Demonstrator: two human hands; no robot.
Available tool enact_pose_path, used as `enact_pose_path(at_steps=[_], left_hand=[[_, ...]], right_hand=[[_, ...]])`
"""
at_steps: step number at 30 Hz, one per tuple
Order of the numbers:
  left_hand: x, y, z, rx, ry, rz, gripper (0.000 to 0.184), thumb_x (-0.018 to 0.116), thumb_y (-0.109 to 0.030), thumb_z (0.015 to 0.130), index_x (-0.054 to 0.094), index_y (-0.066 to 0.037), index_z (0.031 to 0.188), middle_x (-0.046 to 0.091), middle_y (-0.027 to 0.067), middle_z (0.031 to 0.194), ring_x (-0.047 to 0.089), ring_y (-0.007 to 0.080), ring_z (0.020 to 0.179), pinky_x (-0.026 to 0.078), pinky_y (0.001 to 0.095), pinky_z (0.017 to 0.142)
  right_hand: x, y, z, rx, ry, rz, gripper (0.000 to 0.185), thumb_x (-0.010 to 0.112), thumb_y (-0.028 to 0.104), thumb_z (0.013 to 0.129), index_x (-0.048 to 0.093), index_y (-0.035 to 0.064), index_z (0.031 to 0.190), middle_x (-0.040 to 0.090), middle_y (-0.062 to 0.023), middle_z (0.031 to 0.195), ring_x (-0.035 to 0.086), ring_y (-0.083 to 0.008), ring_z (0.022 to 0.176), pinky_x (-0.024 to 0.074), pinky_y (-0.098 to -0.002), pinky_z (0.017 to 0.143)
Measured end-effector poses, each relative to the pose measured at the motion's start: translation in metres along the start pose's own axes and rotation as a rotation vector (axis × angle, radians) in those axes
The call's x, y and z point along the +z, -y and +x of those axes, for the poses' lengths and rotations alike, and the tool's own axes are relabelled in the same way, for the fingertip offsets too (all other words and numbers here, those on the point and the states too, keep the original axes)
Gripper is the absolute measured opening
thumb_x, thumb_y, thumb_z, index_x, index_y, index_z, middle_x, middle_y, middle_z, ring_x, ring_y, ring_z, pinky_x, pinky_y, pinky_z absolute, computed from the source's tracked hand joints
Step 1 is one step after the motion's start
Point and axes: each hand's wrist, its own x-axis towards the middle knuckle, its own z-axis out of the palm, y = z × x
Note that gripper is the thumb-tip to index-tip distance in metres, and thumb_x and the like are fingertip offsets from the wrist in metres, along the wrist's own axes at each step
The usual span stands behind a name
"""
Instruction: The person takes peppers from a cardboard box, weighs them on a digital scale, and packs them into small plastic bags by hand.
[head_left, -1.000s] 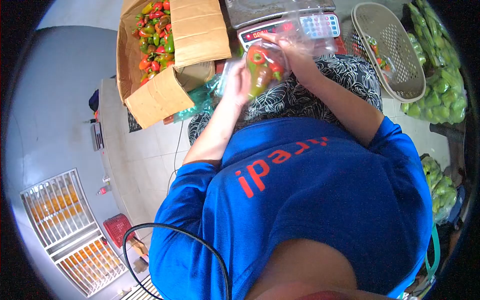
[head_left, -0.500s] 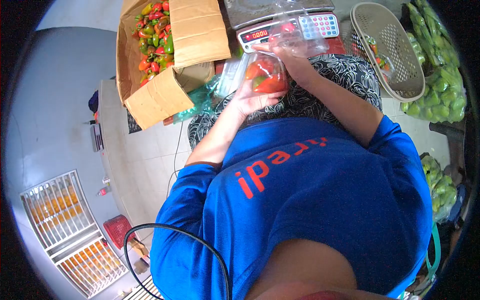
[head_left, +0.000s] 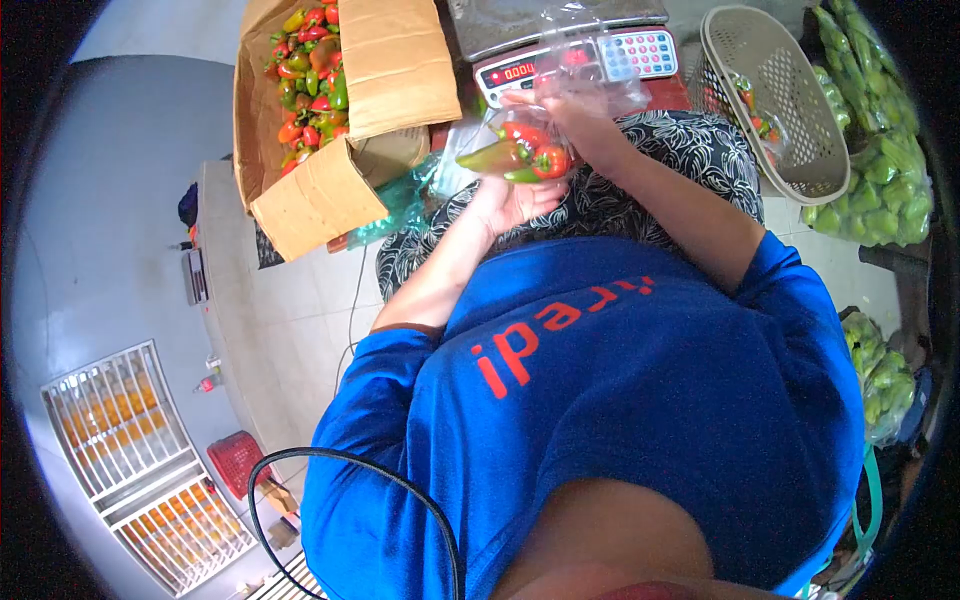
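A clear plastic bag of red and green peppers (head_left: 530, 150) hangs in front of the scale, over my lap. My right hand (head_left: 575, 112) grips the bag near its gathered neck, and the loose plastic (head_left: 605, 60) flares up past the wrist toward the scale. Below the bag, my left hand (head_left: 512, 205) lies palm up with its fingers stretched out, close under the peppers. Whether it touches the plastic I cannot tell. A digital scale (head_left: 635, 52) with a red-lit display stands just beyond my hands.
At the left, an open cardboard box (head_left: 400, 65) holds many peppers. Clear and green plastic bags (head_left: 395, 205) lie beside it. On the right are a beige perforated basket (head_left: 815, 150) with bagged peppers and bags of green vegetables (head_left: 885, 195). A black cable (head_left: 350, 452) loops at lower left.
The bag of peppers has turned, so a long green pepper now points left. My left hand has loosened from around the bag and dropped slightly beneath it; my right hand keeps its grip.
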Motion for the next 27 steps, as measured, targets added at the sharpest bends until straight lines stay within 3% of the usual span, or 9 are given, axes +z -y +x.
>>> enact_pose_path(at_steps=[4, 8, 11, 14, 16, 18, 23, 26, 27], left_hand=[[0.047, 0.002, -0.01, 0.188, -0.272, 0.172, 0.049, 0.035, -0.042, 0.095, 0.043, -0.005, 0.127, 0.056, 0.0215, 0.115, 0.061, 0.032, 0.099, 0.056, 0.0416, 0.076], [0.047, -0.018, -0.008, 0.645, -0.255, 0.185, 0.034, 0.046, -0.024, 0.092, 0.048, -0.004, 0.119, 0.059, 0.013, 0.109, 0.058, 0.0243, 0.102, 0.051, 0.0415, 0.086], [0.052, -0.039, -0.023, 0.884, -0.188, -0.019, 0.022, 0.049, -0.022, 0.09, 0.057, -0.006, 0.102, 0.064, 0.0055, 0.091, 0.06, 0.0197, 0.092, 0.049, 0.0333, 0.083], [0.042, -0.043, -0.032, 0.729, 0.091, -0.086, 0.023, 0.048, -0.027, 0.091, 0.056, -0.006, 0.098, 0.064, 0.005, 0.081, 0.06, 0.0159, 0.071, 0.051, 0.0312, 0.07], [0.021, -0.038, -0.021, 0.714, -0.218, -0.032, 0.025, 0.046, -0.028, 0.092, 0.055, -0.006, 0.098, 0.064, 0.0056, 0.083, 0.062, 0.017, 0.074, 0.053, 0.0324, 0.067], [0.049, -0.005, -0.01, 0.501, -0.701, 0.189, 0.045, 0.041, -0.041, 0.092, 0.05, -0.007, 0.12, 0.06, 0.0149, 0.109, 0.062, 0.0246, 0.086, 0.051, 0.0408, 0.077], [0.002, 0.01, -0.007, -0.143, 0.186, -0.226, 0.064, 0.042, -0.054, 0.088, 0.04, -0.007, 0.132, 0.05, 0.0156, 0.127, 0.055, 0.0353, 0.106, 0.046, 0.0496, 0.088], [0.066, 0.001, -0.017, 0.293, -0.192, 0.045, 0.064, 0.05, -0.049, 0.085, 0.041, -0.005, 0.131, 0.049, 0.0172, 0.128, 0.051, 0.0337, 0.112, 0.043, 0.049, 0.093], [0.066, -0.005, -0.01, 0.485, -0.097, 0.051, 0.062, 0.058, -0.043, 0.083, 0.041, -0.008, 0.131, 0.049, 0.0156, 0.128, 0.05, 0.0313, 0.113, 0.039, 0.0467, 0.098]], right_hand=[[-0.004, 0.001, -0.002, -0.15, 0.092, -0.308, 0.052, 0.031, 0.032, 0.096, 0.045, -0.008, 0.127, 0.049, -0.0175, 0.13, 0.044, -0.0241, 0.123, 0.0287, -0.0356, 0.107], [0.0, -0.011, 0.002, -0.433, -0.185, -0.562, 0.039, 0.036, 0.017, 0.093, 0.048, 0.0104, 0.129, 0.049, -0.0115, 0.131, 0.05, -0.0245, 0.117, 0.0382, -0.0338, 0.1], [-0.009, -0.004, 0.002, -0.378, -0.177, -0.722, 0.039, 0.039, 0.013, 0.09, 0.049, 0.0118, 0.128, 0.049, -0.0116, 0.13, 0.05, -0.0253, 0.117, 0.0386, -0.0339, 0.099], [-0.007, -0.01, -0.001, -0.201, -0.085, -0.764, 0.04, 0.041, 0.013, 0.089, 0.05, 0.0108, 0.128, 0.051, -0.0121, 0.126, 0.049, -0.0245, 0.117, 0.0384, -0.0343, 0.1], [-0.003, -0.018, -0.003, -0.318, -0.067, -0.86, 0.039, 0.042, 0.015, 0.089, 0.051, 0.0111, 0.126, 0.052, -0.0116, 0.125, 0.049, -0.0264, 0.117, 0.0384, -0.0358, 0.1], [0.0, -0.016, -0.006, -0.415, -0.018, -0.822, 0.038, 0.042, 0.015, 0.089, 0.051, 0.0117, 0.126, 0.052, -0.0105, 0.125, 0.049, -0.0274, 0.116, 0.0385, -0.0362, 0.1], [-0.004, -0.02, -0.003, -0.426, -0.037, -0.855, 0.041, 0.04, 0.016, 0.089, 0.046, 0.0125, 0.13, 0.051, -0.0114, 0.126, 0.049, -0.0276, 0.117, 0.0396, -0.0362, 0.099], [-0.004, -0.019, -0.002, -0.262, -0.066, -0.721, 0.042, 0.039, 0.016, 0.09, 0.044, 0.0136, 0.131, 0.051, -0.0123, 0.126, 0.05, -0.0272, 0.117, 0.0416, -0.0355, 0.097], [-0.002, 0.001, -0.005, -0.144, -0.056, -0.55, 0.042, 0.038, 0.016, 0.09, 0.044, 0.0141, 0.132, 0.051, -0.0125, 0.126, 0.05, -0.027, 0.116, 0.0424, -0.0351, 0.096]])
